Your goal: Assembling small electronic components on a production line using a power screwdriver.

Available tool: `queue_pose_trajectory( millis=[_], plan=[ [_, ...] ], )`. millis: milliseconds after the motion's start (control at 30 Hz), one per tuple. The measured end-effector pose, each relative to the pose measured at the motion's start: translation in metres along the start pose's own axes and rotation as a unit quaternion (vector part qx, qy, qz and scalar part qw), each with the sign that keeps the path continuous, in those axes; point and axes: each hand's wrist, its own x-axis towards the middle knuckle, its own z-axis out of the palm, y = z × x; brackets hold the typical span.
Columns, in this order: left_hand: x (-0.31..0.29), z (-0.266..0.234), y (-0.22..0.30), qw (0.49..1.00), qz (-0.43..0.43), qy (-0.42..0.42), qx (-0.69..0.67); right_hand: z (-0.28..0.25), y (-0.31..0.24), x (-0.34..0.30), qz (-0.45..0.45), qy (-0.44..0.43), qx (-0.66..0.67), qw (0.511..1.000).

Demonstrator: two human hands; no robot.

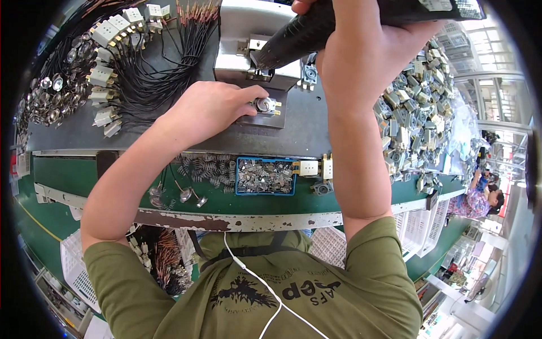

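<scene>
My left hand (217, 104) pinches a small socket housing (267, 106) between thumb and fingers. The housing has a round metal part on its face and brass tabs, and it rests on a dark metal plate (274, 121) in front of a metal fixture (240, 28). My right hand (361, 65) is wrapped round a black tapered hand tool (305, 34). The tool slants down to the left, its tip at another white housing (258, 44) seated in the fixture. My hand covers part of the tool, so its exact kind cannot be told.
Black wires (169, 73) with white sockets (103, 76) lie at left, beside round metal parts (53, 85). Nearer are springs (206, 169) and a blue tray (237, 192) of small metal pieces. Housings (418, 101) are heaped at right. A person (477, 200) sits farther right.
</scene>
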Motion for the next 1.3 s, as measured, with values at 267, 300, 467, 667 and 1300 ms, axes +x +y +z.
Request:
queue_pose_trajectory(
  millis=[267, 300, 467, 667, 1300],
  plan=[
    [0.0, -0.001, 0.001, 1.0, 0.003, -0.007, -0.005, 0.003, -0.006, -0.01, 0.111, 0.031, -0.226, 0.967],
    [0.001, -0.002, 0.002, 1.0, 0.003, -0.006, -0.005, 0.003, -0.003, -0.011, 0.103, 0.029, -0.216, 0.97],
    [0.002, -0.005, 0.005, 0.999, -0.012, -0.033, 0.002, 0.013, 0.008, -0.016, 0.007, 0.021, -0.19, 0.981],
    [-0.002, -0.003, 0.002, 1.0, 0.016, 0.003, 0.01, -0.011, -0.01, 0.012, 0.163, -0.111, -0.252, 0.947],
    [-0.004, 0.006, -0.003, 0.999, 0.025, 0.035, 0.014, -0.011, -0.013, 0.019, 0.184, -0.2, -0.169, 0.947]
  ],
)
